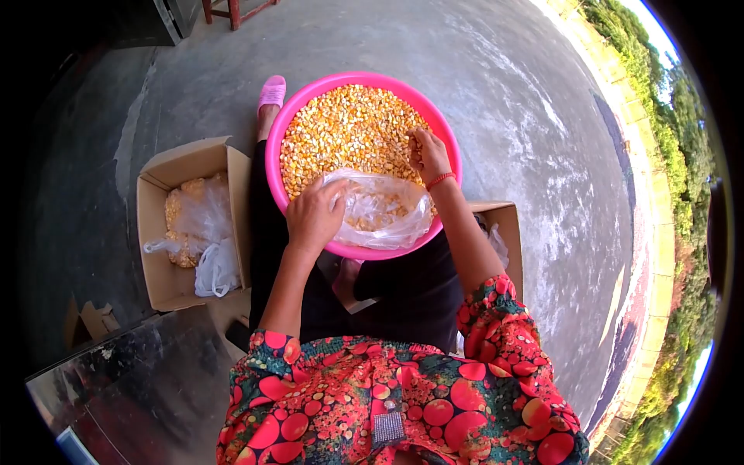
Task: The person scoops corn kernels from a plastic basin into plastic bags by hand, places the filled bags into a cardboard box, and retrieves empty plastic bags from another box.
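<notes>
A pink basin [452, 147] full of loose yellow corn kernels [349, 116] rests at my lap. Inside its near side lies a clear plastic bag [372, 198] with some kernels in it, its mouth spread. My left hand [314, 213] grips the left edge of this bag, thumb and fingers closed on the film. At the basin's right side, my right hand [428, 157] is over the corn with its fingers curled in around kernels; the fingertips are partly hidden. A red bracelet [441, 180] circles the right wrist.
An open cardboard box [159, 256] to my left holds bagged corn [186, 213] and a white plastic bag [218, 267]. Another cardboard box [508, 225] stands at my right, partly behind my arm. A red stool [234, 12] is at the top left, on the concrete floor [535, 155].
</notes>
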Available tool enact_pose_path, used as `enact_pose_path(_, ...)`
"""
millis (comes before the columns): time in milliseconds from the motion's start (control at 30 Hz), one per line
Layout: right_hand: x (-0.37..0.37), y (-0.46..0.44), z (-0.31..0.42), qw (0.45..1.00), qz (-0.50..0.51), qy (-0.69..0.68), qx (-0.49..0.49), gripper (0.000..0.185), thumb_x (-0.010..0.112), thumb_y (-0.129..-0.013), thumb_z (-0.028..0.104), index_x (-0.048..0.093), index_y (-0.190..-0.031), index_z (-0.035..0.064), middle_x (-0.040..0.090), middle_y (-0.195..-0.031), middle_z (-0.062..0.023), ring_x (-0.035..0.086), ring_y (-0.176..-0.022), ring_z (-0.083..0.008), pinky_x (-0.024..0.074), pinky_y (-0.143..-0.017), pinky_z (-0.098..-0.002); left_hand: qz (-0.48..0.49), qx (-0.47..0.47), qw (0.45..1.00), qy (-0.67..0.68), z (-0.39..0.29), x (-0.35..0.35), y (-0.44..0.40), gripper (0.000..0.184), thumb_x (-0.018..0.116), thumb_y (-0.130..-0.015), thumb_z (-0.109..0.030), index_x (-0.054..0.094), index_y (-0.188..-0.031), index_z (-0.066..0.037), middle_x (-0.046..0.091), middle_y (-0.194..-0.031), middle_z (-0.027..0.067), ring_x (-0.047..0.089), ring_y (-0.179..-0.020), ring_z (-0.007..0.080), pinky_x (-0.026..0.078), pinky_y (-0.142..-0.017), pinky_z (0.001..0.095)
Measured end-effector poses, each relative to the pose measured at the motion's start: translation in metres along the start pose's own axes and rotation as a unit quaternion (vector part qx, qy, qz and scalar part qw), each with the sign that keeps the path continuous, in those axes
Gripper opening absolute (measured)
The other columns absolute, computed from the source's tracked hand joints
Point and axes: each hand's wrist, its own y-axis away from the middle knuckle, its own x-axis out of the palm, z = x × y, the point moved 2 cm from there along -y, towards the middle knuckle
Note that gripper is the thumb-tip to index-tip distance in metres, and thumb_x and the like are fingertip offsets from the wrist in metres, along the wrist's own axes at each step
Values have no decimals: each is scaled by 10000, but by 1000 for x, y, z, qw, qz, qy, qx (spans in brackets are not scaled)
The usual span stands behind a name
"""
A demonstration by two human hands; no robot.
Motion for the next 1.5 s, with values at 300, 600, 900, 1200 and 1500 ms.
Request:
enact_pose_path(300, 69, 66, 49, 964, 187, -188, -5, 202, 428, -911, 261, 513, -881, 80, 461, -682, -9, 308, -497, -62, 247, -419, -195, 7, -7, 1000, -2, -3, 0, 0, 304, 611, -737, -181, 633, -1040, -177, 592, -1013, 140, 593, -889, 313, 490, -741, 410)
enact_pose_path(600, 80, 103, -13, 887, 222, 369, -168, 99, 592, -797, 124, 629, -807, 33, 643, -783, -64, 600, -767, -127, 464, -737, -292, -8, -1, 1000, 28, 0, 1, 0, 329, 618, -726, -184, 623, -1053, -156, 589, -1040, 154, 595, -887, 323, 492, -749, 408)
enact_pose_path(900, 26, 86, -8, 780, 152, 543, -270, 105, 610, -739, 122, 651, -818, 66, 647, -782, -119, 625, -709, -268, 494, -662, -342, -29, 21, 999, 31, -4, -3, 3, 355, 644, -703, -203, 634, -1056, -175, 591, -1040, 151, 607, -848, 318, 502, -724, 396)
enact_pose_path(1200, 59, 52, 44, 876, 111, 443, -154, 221, 520, -888, 217, 622, -949, 31, 639, -863, -24, 577, -760, -95, 472, -649, -249, -6, 33, 998, 50, -4, -5, 4, 364, 660, -693, -226, 640, -1056, -215, 609, -963, 129, 612, -820, 300, 505, -722, 388)
enact_pose_path(1500, 72, -18, -11, 745, -99, 591, -294, 307, 525, -836, 293, 513, -990, 28, 533, -962, -230, 523, -919, -407, 436, -805, -468, 23, 15, 998, 56, -3, -4, 5, 336, 671, -675, -223, 655, -1010, -229, 619, -939, 126, 619, -797, 292, 508, -711, 381)
